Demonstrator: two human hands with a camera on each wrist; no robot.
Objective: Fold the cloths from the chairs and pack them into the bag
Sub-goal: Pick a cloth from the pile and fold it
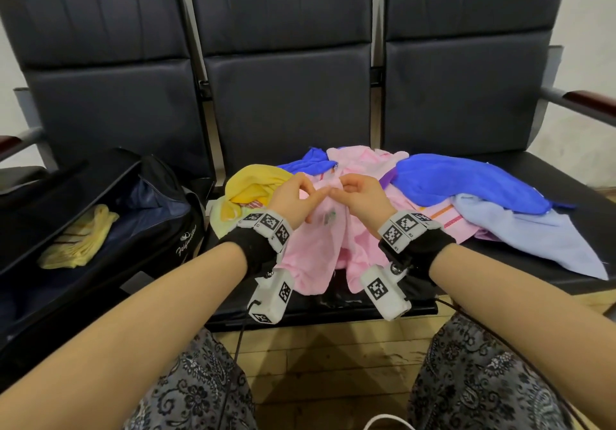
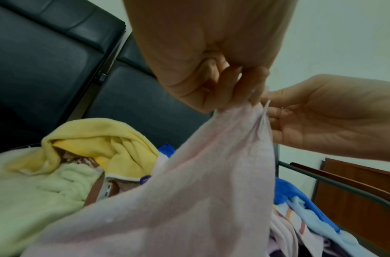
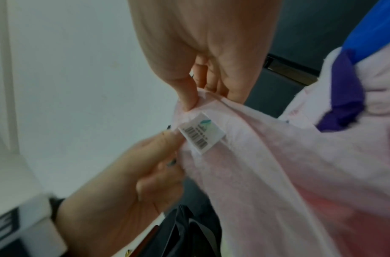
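I have both hands raised over the middle chair seat (image 1: 333, 299), close together and each pinching the same top edge of the pink cloth (image 1: 320, 246). My left hand (image 1: 293, 198) has thumb and curled fingers nipped on the hem, and my right hand (image 1: 363, 196) does likewise just beside it, thumb pressed on the fabric right above a small white barcode label (image 3: 201, 133) sewn to that edge. The pink cloth hangs from the two pinches in loose folds, its lower end draping over the front of the seat. Behind and around it on the seats lies the heap of cloths: a yellow cloth (image 1: 253, 183) to the left with a pale green cloth (image 2: 64, 180) under it, a royal blue cloth (image 1: 466, 179) to the right lying on a light blue cloth (image 1: 533, 233). The black bag (image 1: 100, 229) sits open on the left chair, with a folded pale yellow cloth (image 1: 80, 239) lying inside it against the dark blue lining.
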